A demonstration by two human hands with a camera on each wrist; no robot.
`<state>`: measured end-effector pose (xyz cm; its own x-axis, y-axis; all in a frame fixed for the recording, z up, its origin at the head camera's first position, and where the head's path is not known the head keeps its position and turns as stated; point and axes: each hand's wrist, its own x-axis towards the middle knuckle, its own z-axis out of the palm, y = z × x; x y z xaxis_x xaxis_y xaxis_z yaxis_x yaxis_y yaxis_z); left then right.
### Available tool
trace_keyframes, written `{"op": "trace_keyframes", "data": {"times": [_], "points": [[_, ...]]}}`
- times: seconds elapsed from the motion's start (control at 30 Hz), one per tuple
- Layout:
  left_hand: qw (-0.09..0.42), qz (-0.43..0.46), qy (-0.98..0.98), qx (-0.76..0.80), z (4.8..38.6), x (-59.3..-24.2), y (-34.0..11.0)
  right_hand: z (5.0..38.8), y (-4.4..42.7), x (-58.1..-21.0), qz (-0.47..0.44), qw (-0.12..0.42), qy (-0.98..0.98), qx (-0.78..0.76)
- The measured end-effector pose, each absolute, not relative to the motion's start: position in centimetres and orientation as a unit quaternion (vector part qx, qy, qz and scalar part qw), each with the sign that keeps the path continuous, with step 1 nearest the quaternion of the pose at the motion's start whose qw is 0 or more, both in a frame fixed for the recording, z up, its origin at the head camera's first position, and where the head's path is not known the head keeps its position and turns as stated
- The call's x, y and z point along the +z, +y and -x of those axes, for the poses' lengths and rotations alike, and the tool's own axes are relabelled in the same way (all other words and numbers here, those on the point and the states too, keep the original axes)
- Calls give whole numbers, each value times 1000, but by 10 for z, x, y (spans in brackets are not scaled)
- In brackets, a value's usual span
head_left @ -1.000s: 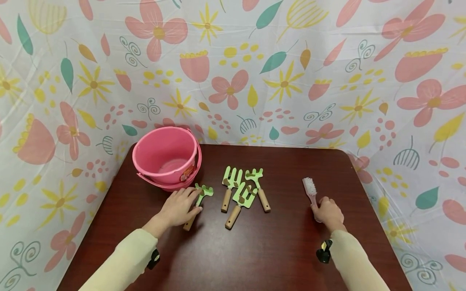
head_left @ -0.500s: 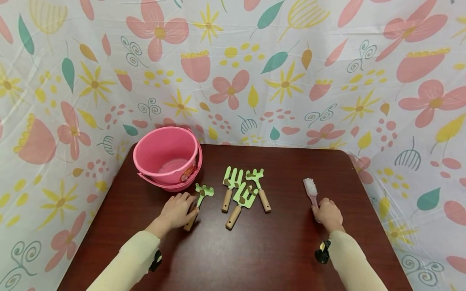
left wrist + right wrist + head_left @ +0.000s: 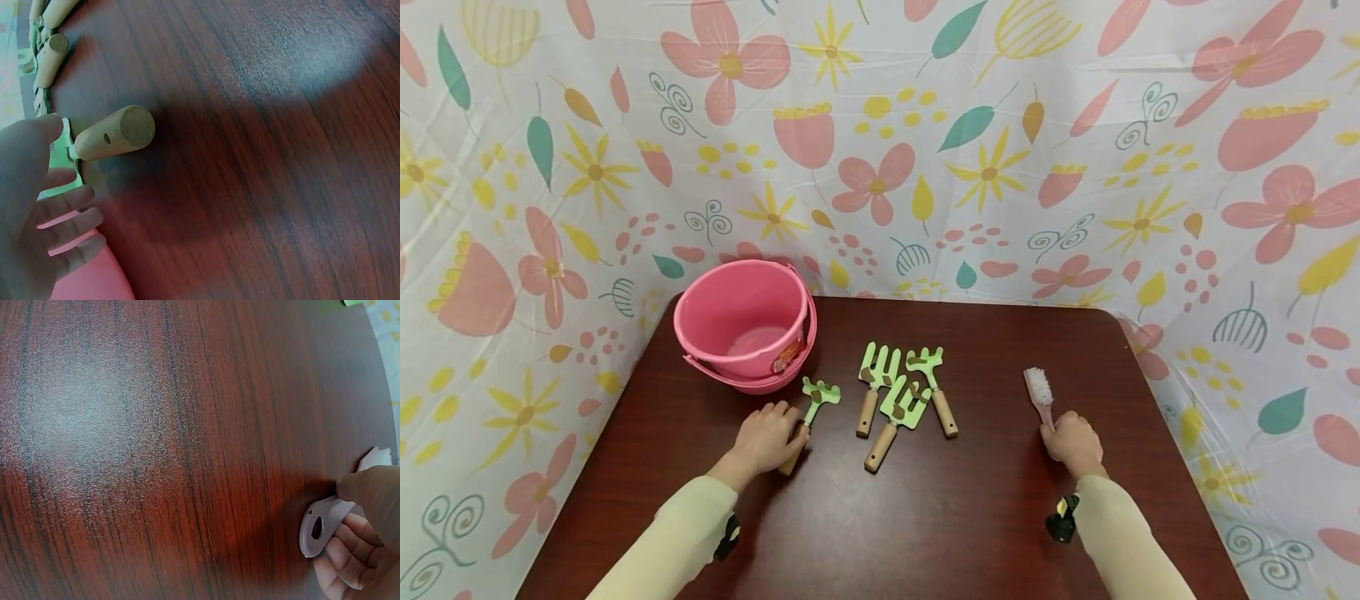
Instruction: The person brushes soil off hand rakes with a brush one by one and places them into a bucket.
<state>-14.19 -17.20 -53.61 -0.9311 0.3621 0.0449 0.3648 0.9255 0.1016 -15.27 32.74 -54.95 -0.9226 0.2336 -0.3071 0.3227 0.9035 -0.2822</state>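
Observation:
A small hand rake with a green head point(image 3: 822, 392) and wooden handle point(image 3: 115, 133) lies at the left of the table, in front of a pink bucket point(image 3: 741, 325). My left hand point(image 3: 765, 437) is over its handle in the head view; in the left wrist view the fingers are spread, with the thumb apart from them. Whether they touch the rake is unclear. At the right, my right hand point(image 3: 1073, 442) holds a pale pink scrub brush point(image 3: 1039, 387) with white bristles. In the right wrist view, thumb and fingers pinch the brush's handle point(image 3: 325, 522).
Mid-table lie a green garden fork point(image 3: 878, 375), a second fork-like tool point(image 3: 904, 408) and another small rake point(image 3: 932, 375), their parts close together. Flower-patterned cloth point(image 3: 872, 167) hangs behind and beside the dark wooden table point(image 3: 940, 517).
My left hand has drawn back slightly toward me, from the rake's neck to its handle, uncovering the green head. The right hand and the brush stay nearly in place.

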Motion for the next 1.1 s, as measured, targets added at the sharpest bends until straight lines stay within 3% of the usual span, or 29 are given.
{"op": "trace_keyframes", "data": {"times": [0.63,1.1], "points": [[-46,151,-986,-57,140,-544,-164,152,328,-554,-117,122,969,-178],[-47,124,-989,-60,140,-547,-162,154,327,-548,-113,120,968,-188]]}}
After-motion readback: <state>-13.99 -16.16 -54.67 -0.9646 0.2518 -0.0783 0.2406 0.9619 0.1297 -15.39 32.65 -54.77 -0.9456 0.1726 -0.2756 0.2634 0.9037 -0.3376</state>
